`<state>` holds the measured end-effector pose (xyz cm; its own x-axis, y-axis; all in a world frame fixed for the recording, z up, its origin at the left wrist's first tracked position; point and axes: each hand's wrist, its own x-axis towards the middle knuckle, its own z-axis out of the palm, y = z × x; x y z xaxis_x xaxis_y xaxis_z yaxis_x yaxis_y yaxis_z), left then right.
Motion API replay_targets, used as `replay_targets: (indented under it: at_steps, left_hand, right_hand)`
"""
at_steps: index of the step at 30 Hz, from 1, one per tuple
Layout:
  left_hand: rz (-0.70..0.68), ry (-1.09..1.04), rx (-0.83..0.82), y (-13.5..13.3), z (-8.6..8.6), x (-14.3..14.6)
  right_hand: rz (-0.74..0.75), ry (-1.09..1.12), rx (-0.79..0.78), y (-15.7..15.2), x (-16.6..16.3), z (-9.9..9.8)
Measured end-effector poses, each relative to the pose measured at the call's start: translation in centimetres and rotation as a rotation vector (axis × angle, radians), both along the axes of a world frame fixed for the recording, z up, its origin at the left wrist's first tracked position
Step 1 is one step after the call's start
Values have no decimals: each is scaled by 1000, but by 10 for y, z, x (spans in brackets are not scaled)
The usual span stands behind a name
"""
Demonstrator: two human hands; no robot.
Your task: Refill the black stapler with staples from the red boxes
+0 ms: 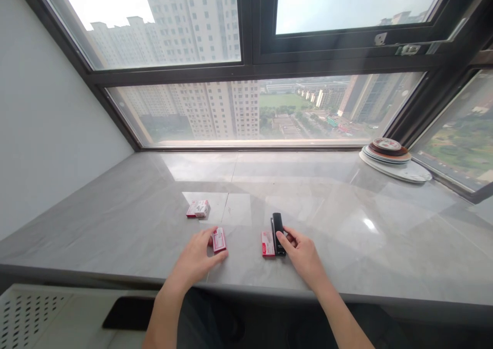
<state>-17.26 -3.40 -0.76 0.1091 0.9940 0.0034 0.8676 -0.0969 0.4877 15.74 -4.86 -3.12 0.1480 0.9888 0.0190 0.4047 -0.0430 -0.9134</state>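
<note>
My left hand (198, 254) has its fingers closed on a small red-and-white box (219, 239), thumb at its near end, over the counter (154, 236). With my right hand (304, 256) I grip a black stapler (279, 236), which stands just beside another red-and-white box (267, 244) on its left. Farther back lies more red-and-white packaging (197, 208).

Daylight poured through the windows (185, 110) along the top, whitening the sky (111, 0) at upper left. Glare spotted the marbled sill (115, 226) right of centre; the bottom centre fell dark. Wide-angle distortion slanted the window frame (248, 31) at both sides.
</note>
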Motion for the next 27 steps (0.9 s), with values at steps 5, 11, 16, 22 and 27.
replay_targets:
  at_steps: [5,11,16,22,27]
  left_hand:
    - [-151,-218,13,2,19,60]
    - [-387,-202,107,10,21,121]
    - [-447,-167,94,15,11,134]
    - [-391,-290,178,33,8,100]
    - [229,-177,379,92,6,-1]
  right_hand:
    - [5,-4,9,1,0,0]
    - [18,-18,33,0,0,3]
    - [10,-45,44,-3,-4,4]
    - [-74,-4,69,-7,-6,7]
    - [-91,34,128,-13,-4,15]
